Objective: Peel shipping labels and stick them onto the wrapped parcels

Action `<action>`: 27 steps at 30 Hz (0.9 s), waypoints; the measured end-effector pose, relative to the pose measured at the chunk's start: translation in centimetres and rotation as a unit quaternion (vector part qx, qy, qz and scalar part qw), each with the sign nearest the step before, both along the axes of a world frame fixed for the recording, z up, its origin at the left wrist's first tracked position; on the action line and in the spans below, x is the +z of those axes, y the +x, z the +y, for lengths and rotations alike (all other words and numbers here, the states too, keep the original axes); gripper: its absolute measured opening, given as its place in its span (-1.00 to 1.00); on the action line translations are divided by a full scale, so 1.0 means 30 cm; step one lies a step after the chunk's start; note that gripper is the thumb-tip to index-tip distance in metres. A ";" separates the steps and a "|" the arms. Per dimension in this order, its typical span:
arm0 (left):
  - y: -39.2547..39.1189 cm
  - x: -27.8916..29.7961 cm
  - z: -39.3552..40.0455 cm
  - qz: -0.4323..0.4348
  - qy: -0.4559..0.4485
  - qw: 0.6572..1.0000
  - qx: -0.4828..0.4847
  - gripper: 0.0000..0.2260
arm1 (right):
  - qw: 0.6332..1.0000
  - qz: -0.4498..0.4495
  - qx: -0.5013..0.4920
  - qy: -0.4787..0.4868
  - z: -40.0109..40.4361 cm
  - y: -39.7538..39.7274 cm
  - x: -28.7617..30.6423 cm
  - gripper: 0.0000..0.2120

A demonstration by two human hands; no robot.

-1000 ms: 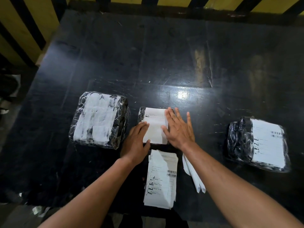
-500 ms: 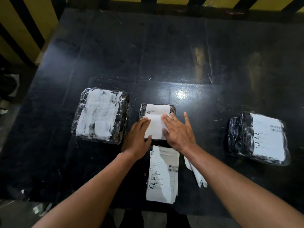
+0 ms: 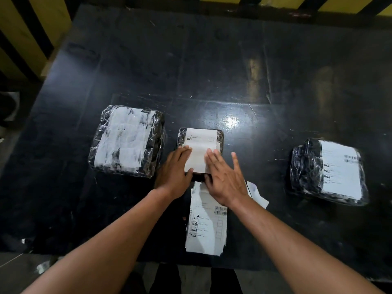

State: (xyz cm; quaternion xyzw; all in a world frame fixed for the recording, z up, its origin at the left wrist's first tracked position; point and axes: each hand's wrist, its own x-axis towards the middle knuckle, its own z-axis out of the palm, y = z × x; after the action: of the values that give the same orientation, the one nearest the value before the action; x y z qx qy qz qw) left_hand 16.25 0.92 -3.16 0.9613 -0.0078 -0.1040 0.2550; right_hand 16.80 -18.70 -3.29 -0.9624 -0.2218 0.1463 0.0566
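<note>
1. A large parcel (image 3: 126, 141) wrapped in clear film lies well to the left of the small middle parcel (image 3: 200, 143) on a black table (image 3: 212, 66); white paper shows through its crinkled wrap, any print on it too smeared to read.
2. The left hand (image 3: 175, 171) lies flat and spread, gripping nothing, fingers pressed on the left edge of the white shipping label (image 3: 199, 149) atop the middle parcel; the parcel's near-left corner is hidden beneath it.
3. The right hand (image 3: 223, 179) is likewise flat and spread, its fingertips on the label's right side, covering the parcel's near-right corner.
4. Just nearer than the middle parcel, a stack of labels (image 3: 206, 225) shows barcodes and small print that cannot be read; its far end is hidden under the right hand.
5. Loose white backing strips (image 3: 257, 195) peek out beside the right wrist, mostly covered by it.
6. Well to the right of the middle parcel, a dark wrapped parcel (image 3: 327, 170) carries a label, its text blurred.
</note>
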 end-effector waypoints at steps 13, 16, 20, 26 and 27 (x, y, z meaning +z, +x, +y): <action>-0.001 -0.004 0.002 -0.008 0.006 1.000 -0.012 -0.46 | 0.998 0.015 0.054 0.007 0.050 -0.072 -0.039 -0.26; -0.006 -0.002 -0.003 -0.012 0.005 1.000 -0.006 -0.45 | 0.996 -0.019 0.077 -0.030 -0.060 -0.116 -0.069 -0.26; -0.007 0.001 -0.002 -0.006 0.005 1.000 -0.007 -0.44 | 0.995 -0.019 0.086 -0.048 -0.123 -0.128 -0.068 -0.25; -0.013 0.000 -0.013 -0.003 0.022 1.000 -0.011 -0.42 | 0.998 -0.011 0.058 0.010 -0.073 -0.127 -0.023 -0.30; -0.019 0.003 -0.019 0.004 0.030 0.999 -0.025 -0.41 | 0.999 0.001 0.052 0.011 -0.056 -0.119 -0.024 -0.29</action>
State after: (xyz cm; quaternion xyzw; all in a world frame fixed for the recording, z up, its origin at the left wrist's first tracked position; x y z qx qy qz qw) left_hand 15.67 0.36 -3.07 0.9676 -0.0274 -0.1147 0.2234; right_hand 13.24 -20.39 -4.02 -0.9487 -0.2735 0.1473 0.0594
